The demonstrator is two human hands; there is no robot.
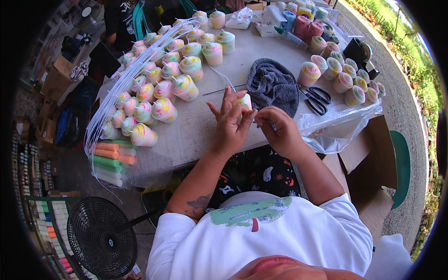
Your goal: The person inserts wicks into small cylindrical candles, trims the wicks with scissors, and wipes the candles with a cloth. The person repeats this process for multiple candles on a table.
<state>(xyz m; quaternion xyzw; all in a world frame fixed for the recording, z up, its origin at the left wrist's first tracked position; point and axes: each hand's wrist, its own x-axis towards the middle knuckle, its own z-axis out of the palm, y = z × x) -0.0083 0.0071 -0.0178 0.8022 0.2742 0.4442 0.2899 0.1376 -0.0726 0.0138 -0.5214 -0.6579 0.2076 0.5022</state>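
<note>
A small pastel candle (245,100), white with yellow and green swirls, sits in my left hand (231,120), its fingers and thumb around it and partly hiding it. Close beside the left thumb, my right hand (277,129) is closed in a pinch; what lies between those fingertips is too small to tell. A white wick strand (221,75) runs across the table near the left fingertips. Just beyond both hands lies a crumpled dark grey towel (273,86). Dark-handled scissors (318,100) rest to the right of it.
Many swirled candles with wicks (185,87) stand at left, beside long white wicks (108,100) and coloured sticks (106,154). More candles (343,82) stand at right, near a black tape dispenser (361,53). Clear plastic (333,126), an open cardboard box (373,154) and a fan (101,238) flank me.
</note>
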